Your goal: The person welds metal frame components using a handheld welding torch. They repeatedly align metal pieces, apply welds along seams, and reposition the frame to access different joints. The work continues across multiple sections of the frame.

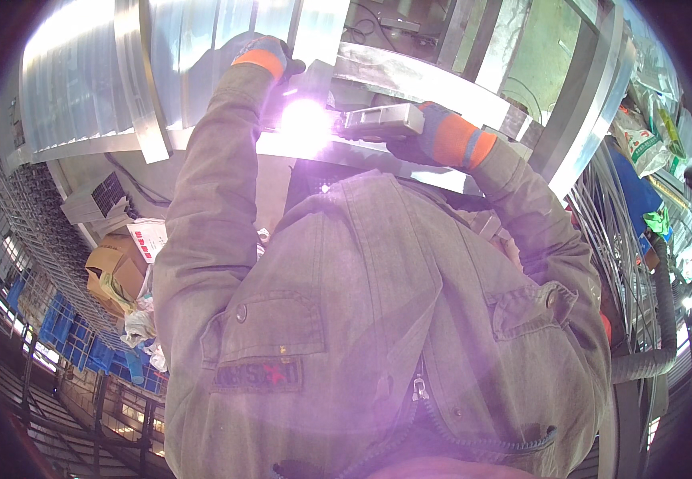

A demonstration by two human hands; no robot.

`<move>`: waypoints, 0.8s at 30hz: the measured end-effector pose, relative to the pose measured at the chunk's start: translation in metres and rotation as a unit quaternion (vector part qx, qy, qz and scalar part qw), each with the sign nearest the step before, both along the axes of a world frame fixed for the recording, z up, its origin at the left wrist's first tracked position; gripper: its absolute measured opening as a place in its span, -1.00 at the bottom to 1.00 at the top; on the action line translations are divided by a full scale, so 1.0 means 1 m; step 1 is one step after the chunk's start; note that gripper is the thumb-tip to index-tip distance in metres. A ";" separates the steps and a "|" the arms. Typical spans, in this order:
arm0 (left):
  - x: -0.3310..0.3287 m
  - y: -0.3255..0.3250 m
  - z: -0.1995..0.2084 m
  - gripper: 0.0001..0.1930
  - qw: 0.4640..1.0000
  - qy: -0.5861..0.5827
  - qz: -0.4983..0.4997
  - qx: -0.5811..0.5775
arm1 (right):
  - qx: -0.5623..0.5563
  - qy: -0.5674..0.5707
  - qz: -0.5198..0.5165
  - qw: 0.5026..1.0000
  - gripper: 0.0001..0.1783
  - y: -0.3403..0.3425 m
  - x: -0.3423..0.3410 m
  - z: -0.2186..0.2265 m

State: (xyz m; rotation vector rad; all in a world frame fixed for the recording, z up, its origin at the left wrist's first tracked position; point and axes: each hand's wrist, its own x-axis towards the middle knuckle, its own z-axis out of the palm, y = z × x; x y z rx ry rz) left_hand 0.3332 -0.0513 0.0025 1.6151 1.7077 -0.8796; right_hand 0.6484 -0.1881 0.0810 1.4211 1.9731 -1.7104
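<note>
Holds both arms (212, 188) forward, stretching the left hand (264, 53) farther out, angling the right forearm (513, 182) inward, with the gloved right hand (432, 128) curled

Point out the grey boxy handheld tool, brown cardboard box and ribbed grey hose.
Grey boxy handheld tool (391, 120), head view: casing's side.
Brown cardboard box (114, 267), head view: side panel.
Ribbed grey hose (665, 316), head view: upright stretch.
</note>
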 end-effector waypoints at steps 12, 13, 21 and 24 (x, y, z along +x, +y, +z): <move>-0.006 -0.004 -0.018 -0.47 0.999 -0.017 0.047 0.014 | 0.022 -0.014 -0.002 1.000 -0.49 -0.009 0.012 -0.009; -0.006 -0.004 -0.018 -0.47 0.998 -0.017 0.053 0.012 | 0.007 -0.010 -0.005 1.000 -0.50 -0.010 0.013 -0.008; -0.005 -0.005 -0.014 -0.49 0.999 -0.017 0.046 0.010 | -0.014 0.000 0.000 1.000 -0.59 -0.012 0.013 -0.012; -0.001 -0.004 -0.009 -0.48 0.999 -0.005 0.047 0.009 | 0.011 -0.009 0.005 1.000 -0.70 -0.015 0.014 -0.013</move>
